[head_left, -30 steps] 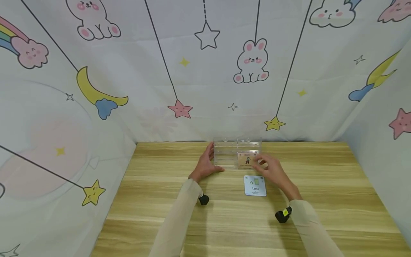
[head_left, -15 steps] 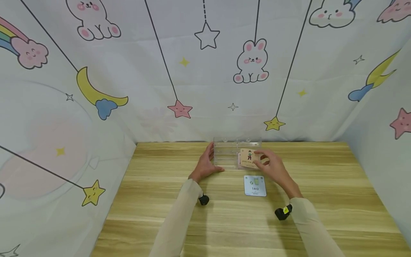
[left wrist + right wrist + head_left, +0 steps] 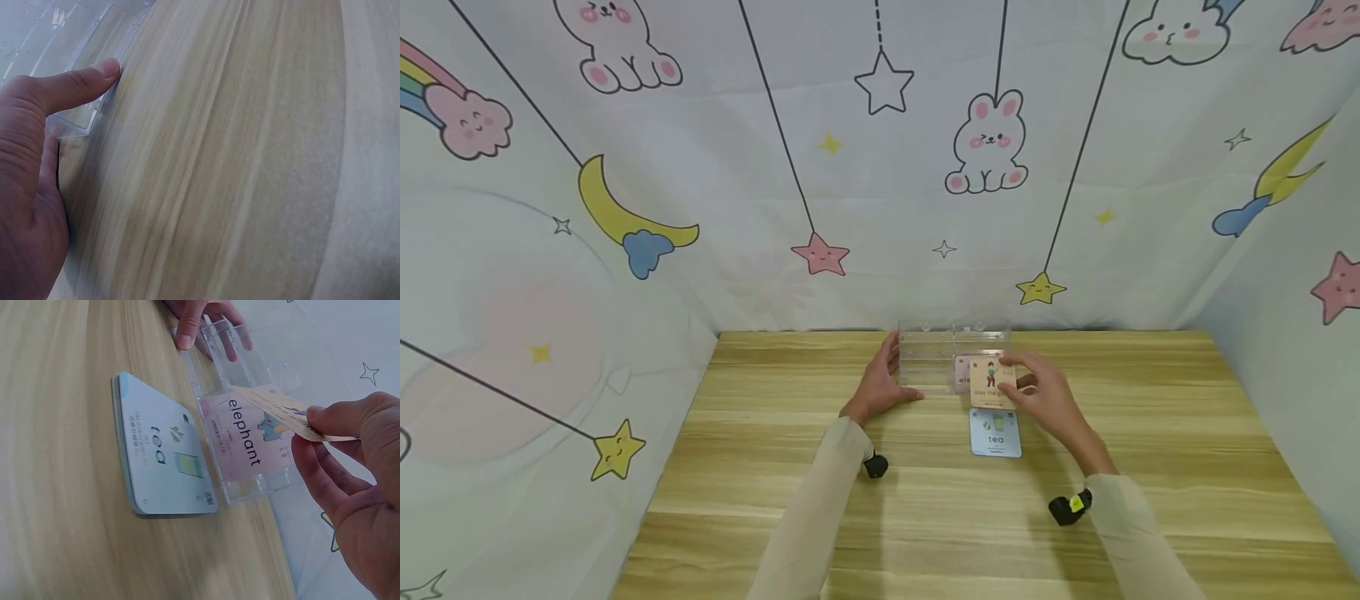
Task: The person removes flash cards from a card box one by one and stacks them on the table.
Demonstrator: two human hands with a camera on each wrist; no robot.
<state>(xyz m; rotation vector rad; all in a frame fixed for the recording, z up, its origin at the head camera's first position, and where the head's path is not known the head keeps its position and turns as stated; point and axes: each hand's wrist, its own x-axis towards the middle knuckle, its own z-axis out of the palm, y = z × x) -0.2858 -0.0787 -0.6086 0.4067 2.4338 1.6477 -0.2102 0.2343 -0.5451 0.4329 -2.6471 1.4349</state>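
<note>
A clear plastic card rack (image 3: 927,343) with two columns of slots stands at the table's back edge. My left hand (image 3: 878,387) holds its left side, the thumb (image 3: 78,87) along the front edge and the fingers partly hidden behind the rack. Between thumb and fingers, my right hand (image 3: 1051,400) pinches a beige flashcard (image 3: 987,382) picturing a figure, tilted in front of the rack's right column. Behind it, in the lower right slot, a pink "elephant" flashcard (image 3: 240,444) leans. Nearest below lies a short stack of flashcards topped by a pale blue "tea" card (image 3: 159,447).
The wood-grain table (image 3: 925,533) extends toward the person and to both sides. A white cloth (image 3: 865,192) printed with rabbits, stars and clouds hangs close behind the rack. Black wrist cameras sit by both cuffs.
My right hand has drawn the beige flashcard out of the rack's lower right slot and toward the person, uncovering the pink elephant flashcard. The left hand has stayed at the rack.
</note>
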